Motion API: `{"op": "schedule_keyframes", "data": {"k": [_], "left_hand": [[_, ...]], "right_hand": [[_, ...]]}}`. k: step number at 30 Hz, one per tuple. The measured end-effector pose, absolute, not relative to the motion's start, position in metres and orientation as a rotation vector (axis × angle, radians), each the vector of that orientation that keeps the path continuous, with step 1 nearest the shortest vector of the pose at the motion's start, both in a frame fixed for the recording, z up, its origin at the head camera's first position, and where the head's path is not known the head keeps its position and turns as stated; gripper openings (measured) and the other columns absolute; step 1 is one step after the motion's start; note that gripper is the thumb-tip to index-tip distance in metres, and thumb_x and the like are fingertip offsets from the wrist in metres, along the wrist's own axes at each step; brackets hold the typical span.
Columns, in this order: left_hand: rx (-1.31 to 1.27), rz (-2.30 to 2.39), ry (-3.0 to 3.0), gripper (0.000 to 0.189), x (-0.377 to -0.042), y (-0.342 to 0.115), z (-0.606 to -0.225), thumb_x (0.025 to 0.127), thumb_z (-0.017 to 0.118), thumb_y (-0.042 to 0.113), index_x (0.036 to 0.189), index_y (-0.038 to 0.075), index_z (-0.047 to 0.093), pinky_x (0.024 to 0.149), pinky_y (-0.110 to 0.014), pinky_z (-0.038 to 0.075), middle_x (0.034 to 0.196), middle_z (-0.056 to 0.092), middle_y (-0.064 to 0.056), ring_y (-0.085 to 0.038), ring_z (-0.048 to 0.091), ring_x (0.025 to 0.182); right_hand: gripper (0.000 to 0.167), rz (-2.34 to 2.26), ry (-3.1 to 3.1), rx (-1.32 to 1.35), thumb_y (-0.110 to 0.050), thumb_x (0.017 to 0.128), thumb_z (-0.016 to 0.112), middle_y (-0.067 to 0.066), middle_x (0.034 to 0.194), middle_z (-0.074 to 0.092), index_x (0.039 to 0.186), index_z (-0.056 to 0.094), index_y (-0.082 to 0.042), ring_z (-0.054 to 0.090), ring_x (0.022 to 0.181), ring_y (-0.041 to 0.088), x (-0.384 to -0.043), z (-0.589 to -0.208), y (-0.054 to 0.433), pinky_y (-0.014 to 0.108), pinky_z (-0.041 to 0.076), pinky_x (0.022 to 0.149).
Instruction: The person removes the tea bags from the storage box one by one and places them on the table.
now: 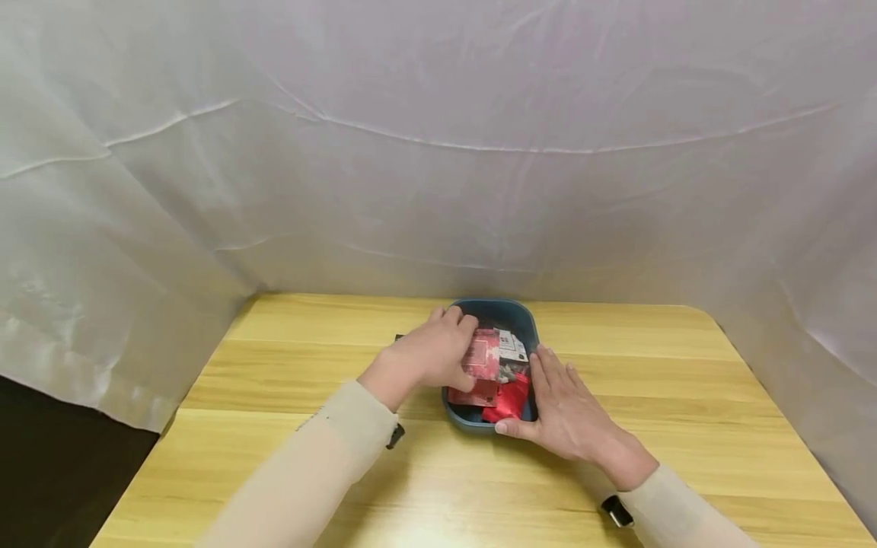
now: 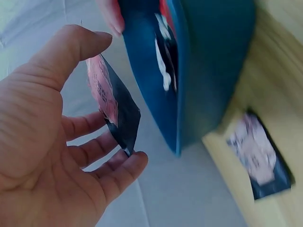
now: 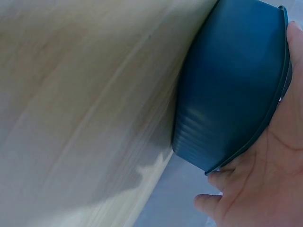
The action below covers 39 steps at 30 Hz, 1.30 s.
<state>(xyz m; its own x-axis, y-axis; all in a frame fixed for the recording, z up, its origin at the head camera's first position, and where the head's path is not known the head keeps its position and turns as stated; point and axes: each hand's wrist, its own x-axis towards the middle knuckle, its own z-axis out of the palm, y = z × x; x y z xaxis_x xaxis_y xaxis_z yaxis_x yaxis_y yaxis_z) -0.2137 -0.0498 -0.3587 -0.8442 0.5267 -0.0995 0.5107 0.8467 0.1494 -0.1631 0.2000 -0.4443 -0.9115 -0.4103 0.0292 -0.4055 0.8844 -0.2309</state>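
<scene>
Wooden tabletop (image 1: 658,380); packet (image 2: 116,103) in left hand (image 1: 433,352)

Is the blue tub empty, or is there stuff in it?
Not empty: the head view shows a shiny red packet and a white-and-black packet inside the blue tub.

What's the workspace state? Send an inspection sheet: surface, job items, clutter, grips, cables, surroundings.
Surface: wood-grain table, glare at its near edge.
Job items: blue bin on the table, holding a red pouch and a white packet, other contents partly hidden; pink-and-black packet in hand; loose packet lying on the table left of the bin.
Clutter: nothing seen.
Left grip: holds the pink-and-black packet between thumb and fingers.
Right grip: rests against the bin's rim, fingers extended.
Cables: nothing seen.
Surroundings: pale drape behind and at both sides; dark area lower left.
</scene>
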Motion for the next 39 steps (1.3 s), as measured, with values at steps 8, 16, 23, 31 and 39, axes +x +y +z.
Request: {"op": "schedule_keyframes", "data": {"k": [8, 16, 23, 31, 39], "left_hand": [[0.738, 0.217, 2.917, 0.089, -0.227, -0.102, -0.35, 0.076, 0.092, 0.039, 0.145, 0.001, 0.049, 0.105, -0.044, 0.052, 0.133, 0.054, -0.014, -0.029, 0.047, 0.119], [0.507, 0.212, 2.937, 0.087, -0.246, -0.164, -0.351, 0.076, 0.089, 0.032, 0.144, -0.003, 0.047, 0.105, -0.054, 0.051, 0.136, 0.053, -0.023, -0.036, 0.047, 0.12], [0.441, 0.109, 2.89, 0.083, -0.253, -0.192, -0.365, 0.081, 0.087, 0.031, 0.145, -0.004, 0.046, 0.108, -0.057, 0.048, 0.136, 0.051, -0.027, -0.04, 0.047, 0.123], [0.455, 0.079, 2.833, 0.075, -0.261, -0.194, -0.387, 0.081, 0.087, 0.028, 0.139, -0.001, 0.05, 0.1, -0.051, 0.05, 0.129, 0.052, -0.021, -0.035, 0.046, 0.115], [0.428, 0.112, 2.795, 0.082, -0.264, -0.19, -0.4, 0.081, 0.089, 0.025, 0.146, -0.001, 0.048, 0.111, -0.055, 0.048, 0.138, 0.053, -0.023, -0.037, 0.049, 0.125]], "right_hand": [[0.131, -0.392, 3.022, -0.642, -0.091, 0.084, 0.052, 0.031, 0.171, 0.02, 0.162, 0.023, 0.011, 0.021, 0.158, 0.049, -0.164, -0.446, 0.2, 0.068, 0.023, 0.125], [0.134, -0.393, 3.025, -0.601, -0.093, 0.083, 0.051, 0.031, 0.171, 0.018, 0.162, 0.022, 0.011, 0.021, 0.158, 0.049, -0.163, -0.444, 0.204, 0.069, 0.022, 0.125], [0.134, -0.392, 3.023, -0.59, -0.093, 0.083, 0.05, 0.032, 0.171, 0.018, 0.162, 0.021, 0.011, 0.021, 0.158, 0.05, -0.163, -0.442, 0.206, 0.069, 0.021, 0.125], [0.132, -0.39, 3.034, -0.596, -0.091, 0.084, 0.053, 0.031, 0.171, 0.019, 0.162, 0.022, 0.011, 0.022, 0.158, 0.05, -0.163, -0.443, 0.206, 0.069, 0.022, 0.125], [0.132, -0.396, 3.038, -0.6, -0.091, 0.084, 0.053, 0.031, 0.171, 0.02, 0.162, 0.023, 0.01, 0.022, 0.158, 0.049, -0.161, -0.445, 0.206, 0.07, 0.022, 0.124]]}}
